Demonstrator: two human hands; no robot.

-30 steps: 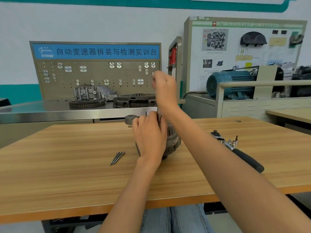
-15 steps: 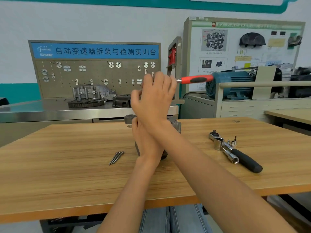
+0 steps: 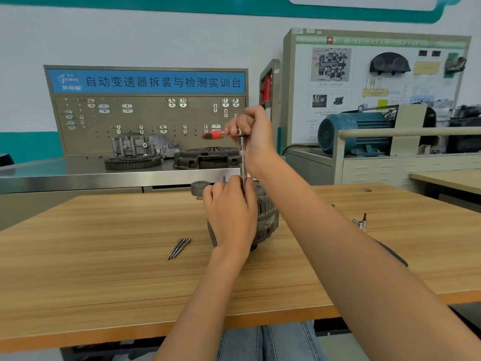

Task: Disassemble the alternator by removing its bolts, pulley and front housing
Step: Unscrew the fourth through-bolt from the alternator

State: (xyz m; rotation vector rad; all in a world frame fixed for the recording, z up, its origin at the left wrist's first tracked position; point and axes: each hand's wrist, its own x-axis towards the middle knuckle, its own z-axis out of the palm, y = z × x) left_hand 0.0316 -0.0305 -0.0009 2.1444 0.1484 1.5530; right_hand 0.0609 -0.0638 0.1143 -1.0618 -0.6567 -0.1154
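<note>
The dark grey alternator (image 3: 268, 220) stands on the wooden table (image 3: 104, 269), mostly hidden behind my left hand (image 3: 230, 217). That hand grips the alternator's top and the lower end of a vertical steel extension bar (image 3: 242, 162). My right hand (image 3: 256, 138) grips the head of a red-handled ratchet (image 3: 213, 134) at the bar's top, its handle pointing left. Three long bolts (image 3: 179, 247) lie together on the table left of the alternator. A grey pulley (image 3: 199, 187) sits behind it near the table's far edge.
Small sockets and bits (image 3: 361, 222) and a black-handled tool (image 3: 390, 252) lie right of my right forearm. A steel bench (image 3: 78, 175) behind the table holds a gear ring, clutch parts and a housing. A blue motor (image 3: 354, 134) stands at the back right.
My right hand swung the red ratchet handle from pointing right to pointing left and moved back over the bar. My left hand stayed on the alternator.
</note>
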